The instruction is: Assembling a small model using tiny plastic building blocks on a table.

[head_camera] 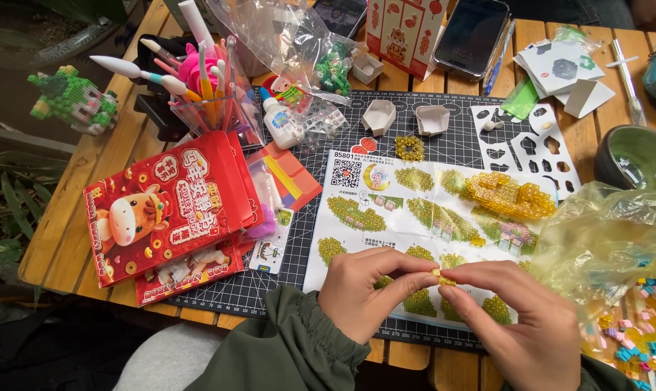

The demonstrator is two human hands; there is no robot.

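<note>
While both hands pinch it, the tiny yellow brick piece [444,277] sits clamped between left hand [364,293] and right hand [520,318] fingers, above the instruction sheet [386,188] on the slatted wooden surface [67,210], outdoors beside plants.

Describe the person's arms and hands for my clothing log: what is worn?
The left hand and right hand are bare: no gloves, rings or watch visible. The olive-green fabric sleeve on the left arm ends in a gathered cuff; a matching edge shows at the right.
</note>
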